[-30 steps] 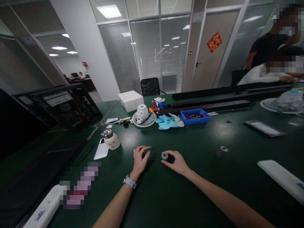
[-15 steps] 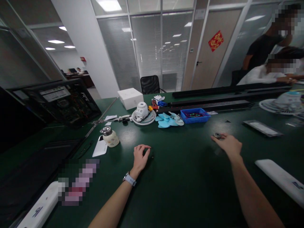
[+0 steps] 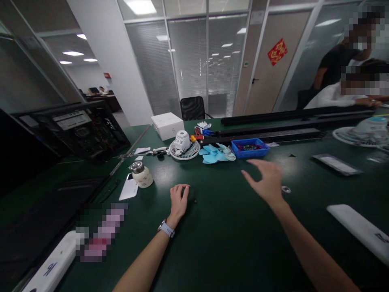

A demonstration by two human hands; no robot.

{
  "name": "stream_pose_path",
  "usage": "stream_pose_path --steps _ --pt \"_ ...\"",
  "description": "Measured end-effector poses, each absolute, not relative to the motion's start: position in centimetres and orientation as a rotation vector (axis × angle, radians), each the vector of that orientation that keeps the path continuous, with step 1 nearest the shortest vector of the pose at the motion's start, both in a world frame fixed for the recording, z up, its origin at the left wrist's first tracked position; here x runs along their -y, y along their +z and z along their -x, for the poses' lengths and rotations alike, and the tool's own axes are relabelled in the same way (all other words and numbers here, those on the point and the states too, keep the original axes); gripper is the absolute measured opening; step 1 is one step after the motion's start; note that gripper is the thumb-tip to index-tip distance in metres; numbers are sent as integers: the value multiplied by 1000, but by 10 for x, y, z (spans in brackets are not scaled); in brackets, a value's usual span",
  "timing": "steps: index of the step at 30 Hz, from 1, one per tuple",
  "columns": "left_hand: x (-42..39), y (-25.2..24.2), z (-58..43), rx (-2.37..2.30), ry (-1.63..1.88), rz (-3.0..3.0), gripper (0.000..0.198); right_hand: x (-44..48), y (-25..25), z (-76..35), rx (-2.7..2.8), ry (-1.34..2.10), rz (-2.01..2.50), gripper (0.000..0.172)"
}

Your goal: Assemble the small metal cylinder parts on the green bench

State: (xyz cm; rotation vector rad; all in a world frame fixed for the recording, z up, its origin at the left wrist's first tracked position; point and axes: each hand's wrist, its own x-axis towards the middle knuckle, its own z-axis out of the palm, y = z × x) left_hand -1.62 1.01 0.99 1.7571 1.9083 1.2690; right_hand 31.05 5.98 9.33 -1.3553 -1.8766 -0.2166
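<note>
My right hand hovers over the table, thumb and fingers spread apart, holding nothing. Just behind it, near the wrist, a small round metal piece lies on the green table. My left hand rests on the tabletop with curled fingers, the thumb tip close against the forefinger. Whatever those fingertips hold, if anything, is too small to make out. A tiny dark bit lies on the table just right of the left hand. Light blue fan blades and a blue tray with coloured pieces are beyond my hands.
A white fan part, a white box and a cream jar stand left of the blades. White long panels lie at both sides. Black rails run along the back. People sit and stand at the far right.
My right hand has let go of the round metal piece, leaving it on the table, and has moved left with its fingers opened. My left thumb has drawn nearer the forefinger.
</note>
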Motion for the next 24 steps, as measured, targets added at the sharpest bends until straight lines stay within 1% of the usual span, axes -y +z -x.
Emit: stream_pose_path --steps 1,2,4,6,7,11,13,16,19,22,24 --pt "-10 10 16 -1913 1268 -1756 32 -55 90 -287 2077 -57 1224 43" --pt "-10 10 16 -1918 1265 -1758 32 -51 84 -264 2253 130 1122 43" --pt "-11 9 16 -1925 1253 -1773 31 -46 66 -223 2459 449 1009 49" --pt "-11 8 16 -1926 1247 -1792 30 -45 47 -192 2499 606 1013 53" --pt "-12 7 16 -1925 1243 -1798 30 -45 38 -181 2488 625 1041 51" --pt "-12 5 16 -1932 1226 -1802 26 -42 20 -158 2417 568 1148 26" --pt "-12 6 16 -1931 1213 -1797 26 -40 24 -163 2389 554 1143 20" --pt "-10 9 15 -1919 1192 -1792 26 -48 44 -200 2259 501 1126 23" --pt "-10 11 14 -1917 1180 -1782 26 -67 62 -270 1981 329 1192 34" --pt "-10 12 14 -1916 1179 -1766 26 -83 61 -346 1656 82 1420 44" --pt "-10 12 15 -1908 1179 -1763 26 -86 53 -384 1538 -34 1600 48"
